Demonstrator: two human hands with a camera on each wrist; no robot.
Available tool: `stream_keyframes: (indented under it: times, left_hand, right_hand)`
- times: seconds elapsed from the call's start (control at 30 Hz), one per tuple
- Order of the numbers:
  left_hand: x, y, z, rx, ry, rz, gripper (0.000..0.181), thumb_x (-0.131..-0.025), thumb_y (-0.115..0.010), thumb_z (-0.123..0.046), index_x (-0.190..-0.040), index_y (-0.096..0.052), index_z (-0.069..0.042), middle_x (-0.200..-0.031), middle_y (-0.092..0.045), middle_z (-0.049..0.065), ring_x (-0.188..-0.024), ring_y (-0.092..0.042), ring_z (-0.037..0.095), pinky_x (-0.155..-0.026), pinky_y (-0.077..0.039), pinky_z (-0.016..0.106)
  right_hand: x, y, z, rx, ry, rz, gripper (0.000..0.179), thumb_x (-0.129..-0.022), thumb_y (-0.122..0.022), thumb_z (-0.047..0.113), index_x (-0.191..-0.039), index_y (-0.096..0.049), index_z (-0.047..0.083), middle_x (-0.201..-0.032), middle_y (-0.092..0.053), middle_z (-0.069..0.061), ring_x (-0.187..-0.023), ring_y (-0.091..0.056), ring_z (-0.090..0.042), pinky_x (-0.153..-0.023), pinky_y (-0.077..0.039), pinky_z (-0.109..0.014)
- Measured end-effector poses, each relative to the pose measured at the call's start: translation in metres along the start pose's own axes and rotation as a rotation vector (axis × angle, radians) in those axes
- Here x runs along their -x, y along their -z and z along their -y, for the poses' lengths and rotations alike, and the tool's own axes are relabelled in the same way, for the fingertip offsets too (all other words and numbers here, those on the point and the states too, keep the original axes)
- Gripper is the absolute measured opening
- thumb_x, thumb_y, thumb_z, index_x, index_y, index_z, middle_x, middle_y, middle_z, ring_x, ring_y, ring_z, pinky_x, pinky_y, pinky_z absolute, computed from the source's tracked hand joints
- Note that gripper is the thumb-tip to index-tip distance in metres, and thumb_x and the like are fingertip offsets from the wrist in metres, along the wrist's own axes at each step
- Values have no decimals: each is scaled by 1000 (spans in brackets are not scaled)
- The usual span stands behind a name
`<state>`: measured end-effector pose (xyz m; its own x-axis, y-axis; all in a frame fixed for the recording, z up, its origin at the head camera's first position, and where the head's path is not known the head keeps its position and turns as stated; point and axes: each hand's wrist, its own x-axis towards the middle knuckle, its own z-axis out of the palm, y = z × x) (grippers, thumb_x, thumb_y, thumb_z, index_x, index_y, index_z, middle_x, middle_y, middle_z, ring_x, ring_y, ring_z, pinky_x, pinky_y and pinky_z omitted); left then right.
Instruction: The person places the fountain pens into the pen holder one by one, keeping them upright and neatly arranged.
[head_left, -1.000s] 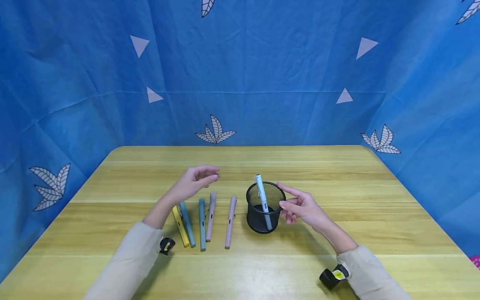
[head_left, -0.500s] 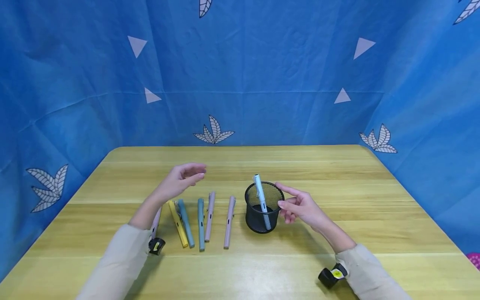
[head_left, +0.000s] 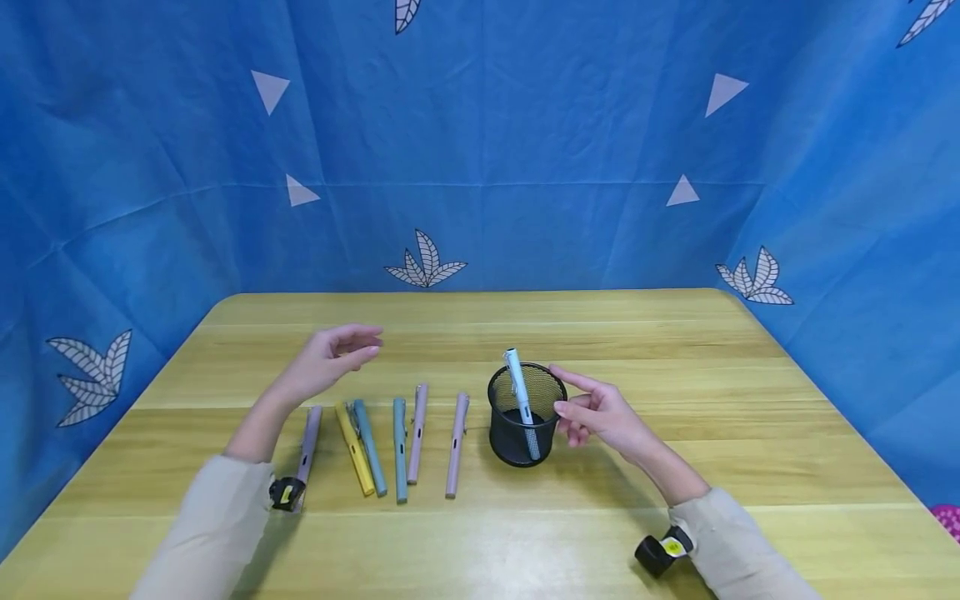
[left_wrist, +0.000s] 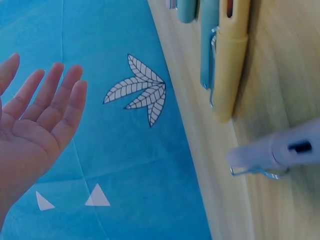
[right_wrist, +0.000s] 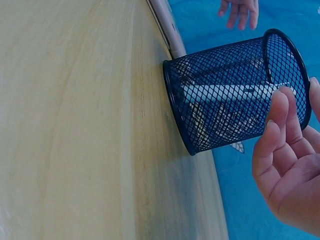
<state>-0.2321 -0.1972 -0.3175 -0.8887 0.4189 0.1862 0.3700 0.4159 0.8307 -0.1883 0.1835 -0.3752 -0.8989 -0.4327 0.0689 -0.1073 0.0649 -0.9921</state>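
Observation:
My left hand (head_left: 322, 362) is raised above the table, its fingers loosely bent and holding nothing; the left wrist view shows the bare palm (left_wrist: 30, 135). Below my left forearm lies a light purple pen (head_left: 309, 442), partly covered by the wrist camera. To its right lie a yellow pen (head_left: 354, 450) and a blue pen (head_left: 370, 446), side by side. My right hand (head_left: 603, 414) holds the rim of a black mesh pen holder (head_left: 513, 443) between thumb and fingers, from its right side. Upright but leaning inside the holder is a light blue pen (head_left: 519, 383).
Between the blue pen and the holder lie a teal pen (head_left: 401, 450) and two more light purple pens, one (head_left: 417, 433) beside it and one (head_left: 457, 446) nearest the holder. The wooden table (head_left: 637, 333) meets a blue patterned curtain (head_left: 480, 167) at its back and sides.
My left hand has moved left, away from the holder and over the left part of the table, uncovering the leftmost purple pen. My right hand and the holder have stayed in place.

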Motion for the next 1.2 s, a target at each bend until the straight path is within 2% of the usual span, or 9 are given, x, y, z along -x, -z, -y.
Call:
stream_keyframes:
  times: [0.27, 0.5, 0.67, 0.83, 0.97, 1.2]
  left_hand:
    - [8, 7, 6, -70, 10, -12, 38, -91, -53, -17, -122, -49, 5, -111, -57, 20, -98, -55, 29, -77, -50, 34]
    - [15, 14, 9, -125, 13, -18, 38, -91, -53, -18, -121, -50, 4, -109, -58, 17, -97, -56, 27, -76, -49, 29]
    - [20, 18, 11, -145, 15, -15, 36, -91, -53, -17, -119, -51, 5, -105, -60, 17, -95, -56, 28, -75, -50, 30]
    - [25, 22, 13, -175, 41, 1, 38, -91, -53, -19, -120, -50, 6, -105, -59, 18, -96, -56, 29, -77, -49, 36]
    - [29, 26, 17, -191, 67, 17, 38, -91, -52, -20, -120, -50, 5, -104, -59, 16, -95, -56, 28, -77, -49, 36]
    - [35, 34, 21, -172, 85, 69, 40, -92, -51, -15, -121, -46, 10, -97, -61, 15, -87, -58, 30, -77, -48, 44]
  right_hand:
    - [0, 0, 1, 5, -10, -3, 60, -88, -55, 8, -139, -25, 1, -71, -61, -24, -50, -57, -15, -47, -48, -24]
    - [0, 0, 1, 2, -15, -3, 59, -89, -54, 8, -139, -25, 1, -71, -60, -25, -50, -56, -15, -46, -47, -24]
    - [0, 1, 1, 6, -12, 1, 58, -89, -54, 8, -139, -25, 1, -71, -60, -25, -50, -57, -15, -46, -48, -24]
    - [0, 1, 1, 2, -8, 5, 58, -89, -54, 8, -139, -24, 0, -70, -61, -23, -50, -57, -15, -46, -48, -24]
    - [-1, 1, 0, -3, -5, 7, 58, -90, -53, 7, -139, -24, -1, -70, -61, -21, -50, -57, -14, -46, -48, -23]
    - [-1, 1, 0, -7, -4, 9, 58, -90, -53, 8, -139, -23, -1, -69, -62, -19, -50, -57, -14, -46, -48, -23]
